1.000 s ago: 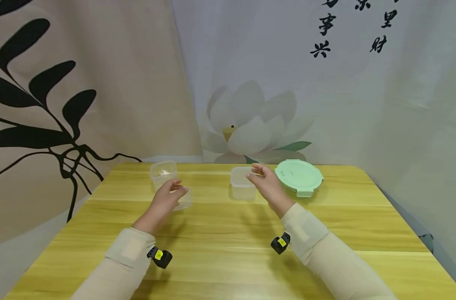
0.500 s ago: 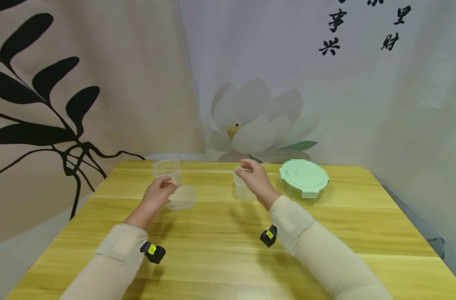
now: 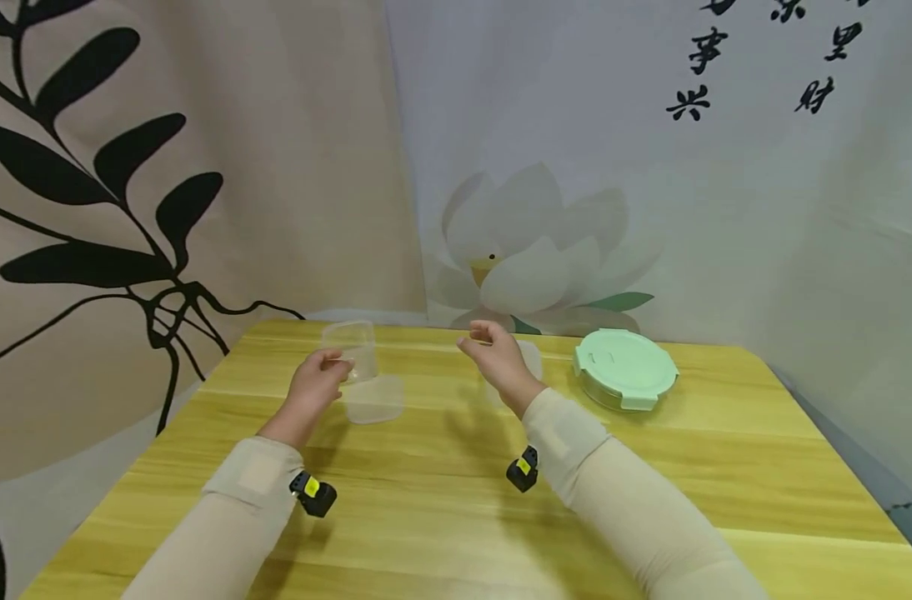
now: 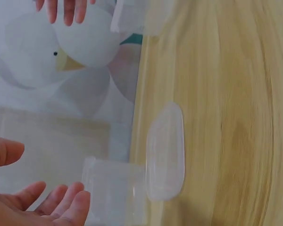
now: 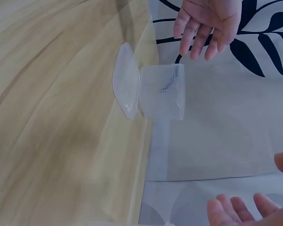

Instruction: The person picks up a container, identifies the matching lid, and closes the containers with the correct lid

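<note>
In the head view my left hand point(image 3: 309, 398) hovers beside a clear plastic box point(image 3: 357, 348), fingers loosely bent with nothing in them. A flat translucent lid point(image 3: 375, 402) lies on the table right in front of that box. My right hand point(image 3: 501, 363) is raised, also holding nothing, and partly covers a second clear box point(image 3: 531, 360) with a whitish lid. In the left wrist view the left fingers point(image 4: 73, 202) spread apart next to the open-topped box point(image 4: 115, 188). The right wrist view has the right fingers point(image 5: 231, 209) relaxed, thumb apart.
A round glass container with a mint-green clip lid point(image 3: 627, 367) stands at the back right of the wooden table point(image 3: 426, 517). Behind the table hangs a curtain point(image 3: 298, 150) printed with a plant, a lotus and characters.
My right hand has moved left, away from the green-lidded container and across the second clear box. My left hand has drawn left off the flat lid. The head view has turned slightly left.
</note>
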`<action>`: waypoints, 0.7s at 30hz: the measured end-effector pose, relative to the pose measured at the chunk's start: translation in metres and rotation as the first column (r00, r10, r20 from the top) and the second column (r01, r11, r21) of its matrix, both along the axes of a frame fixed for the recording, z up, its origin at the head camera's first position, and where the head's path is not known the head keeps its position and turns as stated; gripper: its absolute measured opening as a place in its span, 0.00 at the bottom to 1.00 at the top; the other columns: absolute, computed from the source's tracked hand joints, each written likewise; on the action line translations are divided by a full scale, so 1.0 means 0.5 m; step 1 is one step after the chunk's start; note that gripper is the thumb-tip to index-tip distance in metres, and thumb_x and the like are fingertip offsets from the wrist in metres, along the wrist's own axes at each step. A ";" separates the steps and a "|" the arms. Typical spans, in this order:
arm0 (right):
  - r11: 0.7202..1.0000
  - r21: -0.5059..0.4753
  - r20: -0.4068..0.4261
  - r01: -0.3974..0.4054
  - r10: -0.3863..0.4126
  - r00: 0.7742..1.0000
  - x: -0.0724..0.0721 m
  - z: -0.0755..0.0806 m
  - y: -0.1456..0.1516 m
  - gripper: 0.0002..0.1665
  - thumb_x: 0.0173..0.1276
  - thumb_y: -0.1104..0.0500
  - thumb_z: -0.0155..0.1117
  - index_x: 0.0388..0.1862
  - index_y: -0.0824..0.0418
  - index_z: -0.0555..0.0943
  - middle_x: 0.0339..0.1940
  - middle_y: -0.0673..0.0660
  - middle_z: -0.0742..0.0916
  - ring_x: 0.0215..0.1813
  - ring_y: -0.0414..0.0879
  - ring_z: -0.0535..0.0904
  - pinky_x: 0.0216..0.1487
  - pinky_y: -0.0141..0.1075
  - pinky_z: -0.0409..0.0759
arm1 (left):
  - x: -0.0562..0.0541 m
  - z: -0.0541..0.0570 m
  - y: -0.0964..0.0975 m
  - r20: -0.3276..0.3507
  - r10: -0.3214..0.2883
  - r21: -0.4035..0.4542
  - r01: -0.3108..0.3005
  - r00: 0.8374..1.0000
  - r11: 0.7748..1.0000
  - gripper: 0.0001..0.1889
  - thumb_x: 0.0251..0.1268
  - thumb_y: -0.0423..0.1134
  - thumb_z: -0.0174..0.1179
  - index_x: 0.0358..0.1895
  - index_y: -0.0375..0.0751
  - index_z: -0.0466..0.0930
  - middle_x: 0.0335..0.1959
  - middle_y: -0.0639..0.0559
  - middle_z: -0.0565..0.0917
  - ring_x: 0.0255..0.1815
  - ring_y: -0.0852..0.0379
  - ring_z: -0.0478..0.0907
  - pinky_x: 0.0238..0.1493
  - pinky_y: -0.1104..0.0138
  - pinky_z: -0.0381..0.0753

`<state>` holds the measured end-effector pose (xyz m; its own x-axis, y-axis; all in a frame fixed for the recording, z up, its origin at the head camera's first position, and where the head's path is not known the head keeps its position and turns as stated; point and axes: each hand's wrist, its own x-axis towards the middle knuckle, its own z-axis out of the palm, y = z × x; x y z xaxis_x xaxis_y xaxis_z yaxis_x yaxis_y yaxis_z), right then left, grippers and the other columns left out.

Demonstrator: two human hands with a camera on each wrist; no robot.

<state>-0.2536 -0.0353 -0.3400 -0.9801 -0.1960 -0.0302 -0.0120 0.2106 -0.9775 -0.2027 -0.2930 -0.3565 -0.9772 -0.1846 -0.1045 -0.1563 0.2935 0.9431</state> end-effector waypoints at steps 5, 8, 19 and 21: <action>1.000 -0.003 0.004 -0.008 0.008 1.000 -0.012 -0.019 -0.022 0.31 0.71 0.55 0.59 0.70 0.61 0.65 0.67 0.62 0.72 0.67 0.58 0.69 0.65 0.51 0.69 | -0.011 -0.008 -0.021 -0.001 0.074 0.014 -0.074 0.997 0.997 0.30 0.75 0.42 0.46 0.73 0.31 0.53 0.66 0.33 0.64 0.66 0.38 0.64 0.64 0.49 0.68; 1.000 -0.003 0.004 -0.013 0.013 1.000 -0.017 -0.031 -0.035 0.31 0.72 0.55 0.59 0.70 0.62 0.66 0.67 0.64 0.72 0.66 0.58 0.69 0.65 0.51 0.70 | -0.018 -0.012 -0.034 0.015 0.087 0.011 -0.088 0.996 0.996 0.31 0.75 0.43 0.46 0.73 0.30 0.51 0.67 0.31 0.63 0.67 0.37 0.63 0.64 0.49 0.68; 1.000 0.001 0.023 0.016 -0.016 1.000 -0.037 -0.055 -0.069 0.30 0.71 0.55 0.59 0.69 0.63 0.68 0.65 0.64 0.73 0.67 0.58 0.68 0.65 0.50 0.70 | -0.039 -0.031 -0.063 0.055 0.125 0.023 -0.126 0.991 0.992 0.32 0.75 0.45 0.45 0.73 0.29 0.50 0.68 0.30 0.61 0.67 0.36 0.62 0.62 0.49 0.68; 1.000 0.005 0.028 0.019 -0.019 0.999 -0.041 -0.061 -0.076 0.30 0.71 0.55 0.59 0.69 0.64 0.68 0.65 0.64 0.74 0.67 0.58 0.68 0.65 0.50 0.70 | -0.042 -0.032 -0.067 0.061 0.128 0.026 -0.130 0.990 0.991 0.32 0.75 0.45 0.44 0.73 0.28 0.49 0.69 0.29 0.60 0.67 0.35 0.62 0.63 0.48 0.67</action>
